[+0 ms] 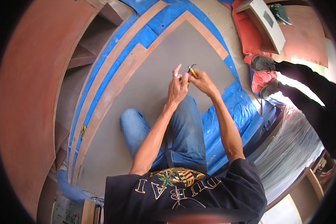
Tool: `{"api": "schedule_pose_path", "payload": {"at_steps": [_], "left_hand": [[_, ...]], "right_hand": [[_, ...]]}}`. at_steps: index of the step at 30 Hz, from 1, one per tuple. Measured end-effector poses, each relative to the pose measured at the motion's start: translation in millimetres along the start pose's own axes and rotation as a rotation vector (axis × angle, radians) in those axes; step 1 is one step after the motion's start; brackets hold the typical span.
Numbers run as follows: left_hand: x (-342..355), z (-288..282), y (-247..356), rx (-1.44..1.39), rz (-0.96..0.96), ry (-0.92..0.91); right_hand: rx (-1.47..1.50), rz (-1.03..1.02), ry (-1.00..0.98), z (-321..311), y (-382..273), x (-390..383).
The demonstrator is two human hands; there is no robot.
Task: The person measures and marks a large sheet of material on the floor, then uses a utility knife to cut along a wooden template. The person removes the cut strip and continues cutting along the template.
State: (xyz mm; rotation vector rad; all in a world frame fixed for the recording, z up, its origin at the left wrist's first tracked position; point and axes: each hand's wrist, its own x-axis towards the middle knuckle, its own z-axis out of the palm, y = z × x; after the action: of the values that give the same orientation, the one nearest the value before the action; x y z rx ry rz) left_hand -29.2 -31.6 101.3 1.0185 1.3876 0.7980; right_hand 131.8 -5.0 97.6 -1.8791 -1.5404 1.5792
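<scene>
While the right hand [201, 81] grips a partly hidden yellow tool [193, 73], the left hand's [178, 88] grip is unclear

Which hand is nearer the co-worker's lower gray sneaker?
Right. The right hand is left of the sneaker; the left hand is farther left, beyond the right hand.

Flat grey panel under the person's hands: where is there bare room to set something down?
The flat grey panel looks bare beyond the left hand and right hand, up to the short brown wooden strip at upper right, and between the blue-jeaned legs and long brown wooden strip at left. Crowded: the middle, under the legs, hands and yellow-and-black tool.
</scene>
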Motion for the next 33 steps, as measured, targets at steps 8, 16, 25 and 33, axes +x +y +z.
{"api": "schedule_pose_path", "payload": {"at_steps": [8, 16, 25, 33], "left_hand": [[86, 36, -5, 0.027, 0.071, 0.131], [124, 57, -25, -0.020, 0.148, 0.142], [170, 104, -20, -0.991, -0.446, -0.062], [236, 141, -16, -1.242, -0.563, 0.228]], "right_hand": [[0.065, 0.088, -0.070, -47, 1, 77], [0.222, 0.267, -0.262, -93, -24, 123], [0.068, 0.154, 0.029, -128, -56, 208], [0.226, -0.193, 0.553, -126, -68, 172]]}}
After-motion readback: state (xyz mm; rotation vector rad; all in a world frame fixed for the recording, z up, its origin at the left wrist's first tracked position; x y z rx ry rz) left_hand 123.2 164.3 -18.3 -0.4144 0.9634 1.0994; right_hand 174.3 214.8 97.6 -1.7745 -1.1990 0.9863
